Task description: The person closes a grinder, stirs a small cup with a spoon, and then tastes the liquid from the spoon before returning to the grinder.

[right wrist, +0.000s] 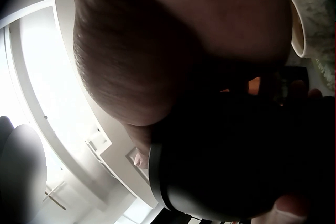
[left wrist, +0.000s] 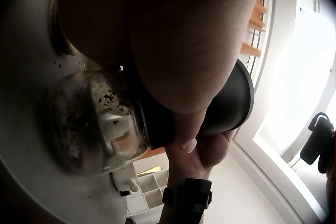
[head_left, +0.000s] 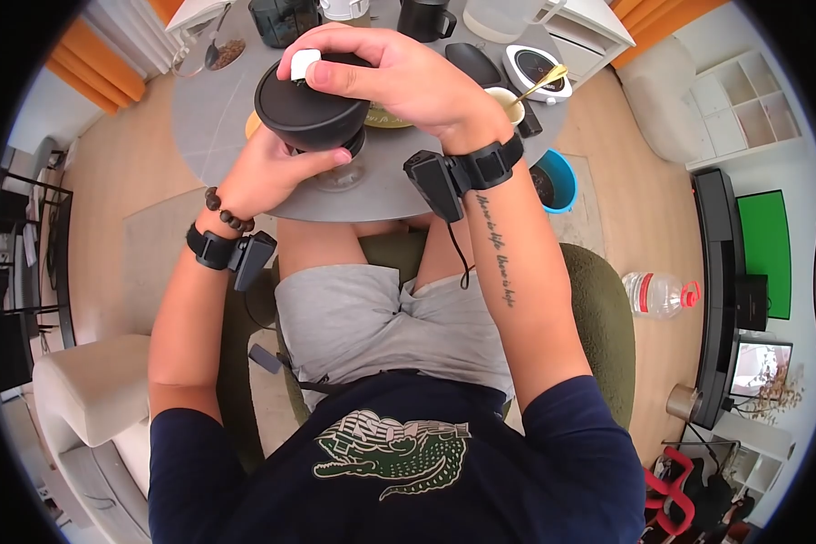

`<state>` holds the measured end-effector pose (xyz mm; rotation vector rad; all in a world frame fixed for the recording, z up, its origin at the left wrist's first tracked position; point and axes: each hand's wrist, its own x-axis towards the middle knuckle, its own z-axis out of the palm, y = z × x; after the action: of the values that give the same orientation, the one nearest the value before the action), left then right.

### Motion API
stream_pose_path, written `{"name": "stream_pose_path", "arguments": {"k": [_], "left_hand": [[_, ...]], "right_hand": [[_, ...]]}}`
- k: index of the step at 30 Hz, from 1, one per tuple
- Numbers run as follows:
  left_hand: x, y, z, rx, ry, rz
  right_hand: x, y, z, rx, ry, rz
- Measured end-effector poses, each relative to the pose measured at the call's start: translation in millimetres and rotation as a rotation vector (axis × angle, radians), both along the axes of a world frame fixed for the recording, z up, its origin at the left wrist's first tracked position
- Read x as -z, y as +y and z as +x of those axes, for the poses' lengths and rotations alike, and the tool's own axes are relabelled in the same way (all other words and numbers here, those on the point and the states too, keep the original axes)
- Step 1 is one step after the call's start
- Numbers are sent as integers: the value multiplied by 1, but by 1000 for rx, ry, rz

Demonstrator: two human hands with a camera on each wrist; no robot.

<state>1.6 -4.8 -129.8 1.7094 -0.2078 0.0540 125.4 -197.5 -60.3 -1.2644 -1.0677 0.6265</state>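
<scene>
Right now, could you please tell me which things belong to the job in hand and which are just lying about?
In the job:
black grinder, gripped by the left hand
white knob, pinched by the right hand
glass jar beneath, with dark bits inside

Apparently lying about:
blue bin
water bottle
black mug, untouched

- Left hand: most fingers hidden behind the vessel.
- White piece: partly covered by the right hand, too small to identify.
- Jar: specks too small to identify.
- Jug: cut off by the top edge.
- Right wrist view: vessel mostly lost in shadow.
</scene>
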Motion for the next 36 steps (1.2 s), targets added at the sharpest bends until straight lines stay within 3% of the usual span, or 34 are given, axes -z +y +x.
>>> {"name": "stream_pose_path", "arguments": {"k": [20, 21, 25, 27, 30, 34, 36], "left_hand": [[3, 0, 1, 12, 54, -27], [2, 0, 0, -6, 64, -11], [2, -1, 1, -67, 24, 53], [-1, -6, 0, -81, 16, 47], [-2, -8, 1, -99, -13, 44], [-1, -7, 2, -95, -40, 40], [0, -3, 3, -70, 11, 68]], "right_hand": [[-5, 0, -6, 117, 25, 52], [-9, -3, 2, 185, -356, -292], [-18, -6, 0, 170, -403, -342], [-28, -11, -6, 220, -402, -487], [-22, -7, -1, 148, -368, -382], [-18, -5, -2, 193, -418, -391], [-20, -4, -4, 195, -331, -355]]}}
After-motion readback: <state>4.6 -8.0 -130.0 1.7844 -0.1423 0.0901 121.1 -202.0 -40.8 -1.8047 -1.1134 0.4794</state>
